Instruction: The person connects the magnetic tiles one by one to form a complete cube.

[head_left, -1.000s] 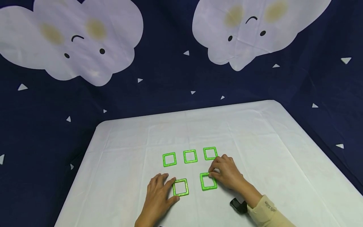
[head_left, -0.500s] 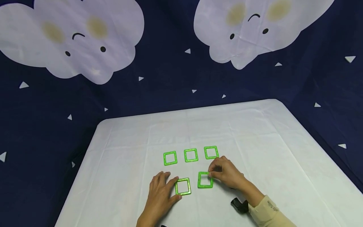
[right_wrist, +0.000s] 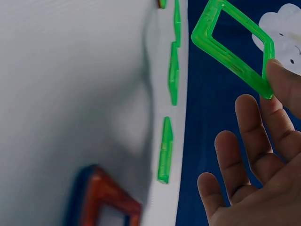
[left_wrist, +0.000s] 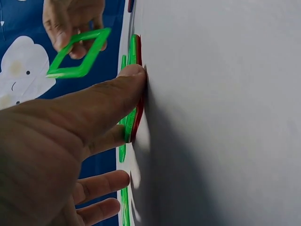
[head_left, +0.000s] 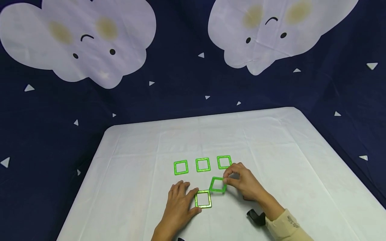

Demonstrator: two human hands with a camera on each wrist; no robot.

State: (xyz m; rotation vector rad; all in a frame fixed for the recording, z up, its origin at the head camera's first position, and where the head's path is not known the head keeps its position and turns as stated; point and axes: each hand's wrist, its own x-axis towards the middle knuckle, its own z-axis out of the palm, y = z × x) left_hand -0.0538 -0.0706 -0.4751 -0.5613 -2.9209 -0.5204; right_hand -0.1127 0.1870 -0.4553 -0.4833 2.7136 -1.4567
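Note:
My right hand pinches a green square magnetic tile by one corner between thumb and index finger; it is lifted and tilted above the table. My left hand grips a second green square tile at its left side, thumb at the near corner and index finger at the far one. In the left wrist view a red tile lies flat under that green one. The raised tile hangs just behind and right of this pair; I cannot tell whether they touch.
Three green square tiles lie in a row farther back: left, middle and right. An orange-red tile with a blue one beside it shows low in the right wrist view. White cloth covers the table.
My left hand has slid its tile to the right. The right hand's tile has risen and turned from lying nearly level beside it to a tilted position close to the left hand's tile.

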